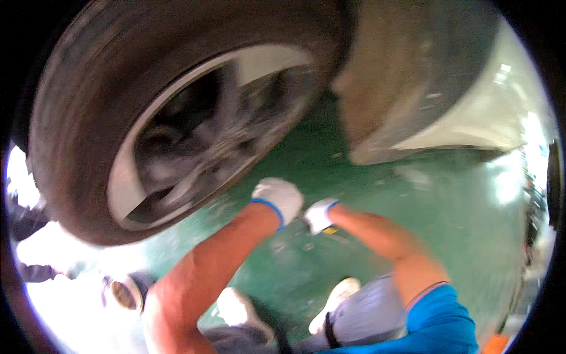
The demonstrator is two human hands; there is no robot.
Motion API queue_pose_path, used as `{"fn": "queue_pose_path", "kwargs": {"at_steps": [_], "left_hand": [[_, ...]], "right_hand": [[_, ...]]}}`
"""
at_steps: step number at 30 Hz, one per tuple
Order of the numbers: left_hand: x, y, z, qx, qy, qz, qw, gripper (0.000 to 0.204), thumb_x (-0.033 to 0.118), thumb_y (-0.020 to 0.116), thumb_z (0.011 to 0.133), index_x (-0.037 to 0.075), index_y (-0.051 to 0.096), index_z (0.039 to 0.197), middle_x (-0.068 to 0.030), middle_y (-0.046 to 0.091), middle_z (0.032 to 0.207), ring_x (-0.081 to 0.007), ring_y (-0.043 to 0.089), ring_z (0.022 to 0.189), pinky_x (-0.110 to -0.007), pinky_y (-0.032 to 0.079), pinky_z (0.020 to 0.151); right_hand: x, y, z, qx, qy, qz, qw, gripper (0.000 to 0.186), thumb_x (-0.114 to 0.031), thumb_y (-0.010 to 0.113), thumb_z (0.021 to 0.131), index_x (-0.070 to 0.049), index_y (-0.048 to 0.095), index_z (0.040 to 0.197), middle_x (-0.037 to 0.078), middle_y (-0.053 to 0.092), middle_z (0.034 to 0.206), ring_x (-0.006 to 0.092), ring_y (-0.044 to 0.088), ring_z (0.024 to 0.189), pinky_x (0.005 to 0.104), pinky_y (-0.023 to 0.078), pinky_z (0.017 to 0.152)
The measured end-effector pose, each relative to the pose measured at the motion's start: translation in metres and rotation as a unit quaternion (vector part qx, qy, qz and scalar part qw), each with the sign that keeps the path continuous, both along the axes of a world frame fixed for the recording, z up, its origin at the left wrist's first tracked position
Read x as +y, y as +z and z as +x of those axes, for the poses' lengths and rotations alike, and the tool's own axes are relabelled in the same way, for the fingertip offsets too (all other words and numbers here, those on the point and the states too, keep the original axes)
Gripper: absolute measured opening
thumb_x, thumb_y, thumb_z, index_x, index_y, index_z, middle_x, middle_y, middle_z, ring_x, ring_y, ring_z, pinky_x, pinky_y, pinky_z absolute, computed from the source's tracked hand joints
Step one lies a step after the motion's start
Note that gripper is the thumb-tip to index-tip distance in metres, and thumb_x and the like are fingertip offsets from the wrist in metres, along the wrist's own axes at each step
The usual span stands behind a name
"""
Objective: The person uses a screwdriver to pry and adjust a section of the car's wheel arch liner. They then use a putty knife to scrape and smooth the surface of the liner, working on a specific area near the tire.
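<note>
My left hand [278, 198], in a white glove with a blue cuff, is curled closed just right of the wheel's lower edge. What it holds, if anything, is hidden. Close beside it, my right hand [319, 217] is closed too, in a matching glove. A small black-and-yellow object [331, 230] shows at its underside, too blurred to name. Above and to the left looms a large car wheel [127, 197], its dark tire around a spoked silver-and-black rim. Neither hand touches the wheel.
To the upper right, blurred car bodywork [407, 76] curves over the green floor [466, 200]. My shoes [239, 307] stand below my hands. At lower left lies a round, open-ended object [127, 294]. An orange item [495, 343] sits at the lower right edge.
</note>
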State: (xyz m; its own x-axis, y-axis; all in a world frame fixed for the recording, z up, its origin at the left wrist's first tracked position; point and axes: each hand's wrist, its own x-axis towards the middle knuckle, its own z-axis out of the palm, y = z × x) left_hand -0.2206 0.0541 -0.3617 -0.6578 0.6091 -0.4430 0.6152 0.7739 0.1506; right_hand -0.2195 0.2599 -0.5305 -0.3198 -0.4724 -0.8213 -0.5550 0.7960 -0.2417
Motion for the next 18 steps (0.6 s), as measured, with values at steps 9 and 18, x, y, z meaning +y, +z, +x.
{"fn": "queue_pose_path", "kwargs": {"at_steps": [9,18], "left_hand": [[-0.241,-0.012,0.222,0.059,0.391,0.171,0.902,0.02,0.01,0.064,0.084,0.012,0.074,0.101,-0.012,0.07,0.102,-0.035,0.07,0.094,-0.045,0.057,0.084],[-0.349,-0.06,0.258,0.154,0.579,-0.004,0.801,0.037,0.014,0.062,0.093,0.002,0.065,0.127,-0.0232,0.07,0.117,-0.0405,0.069,0.106,-0.046,0.055,0.094]], "right_hand": [[0.055,0.08,0.014,0.082,-0.105,0.081,0.988,0.038,-0.041,0.079,0.069,-0.016,0.079,0.097,0.015,0.076,0.099,0.0346,0.073,0.095,0.0466,0.057,0.083],[0.041,0.101,-0.008,0.03,-0.125,0.103,0.986,0.035,-0.028,0.07,0.074,-0.009,0.079,0.102,0.019,0.075,0.099,0.036,0.072,0.091,0.0487,0.056,0.078]]}}
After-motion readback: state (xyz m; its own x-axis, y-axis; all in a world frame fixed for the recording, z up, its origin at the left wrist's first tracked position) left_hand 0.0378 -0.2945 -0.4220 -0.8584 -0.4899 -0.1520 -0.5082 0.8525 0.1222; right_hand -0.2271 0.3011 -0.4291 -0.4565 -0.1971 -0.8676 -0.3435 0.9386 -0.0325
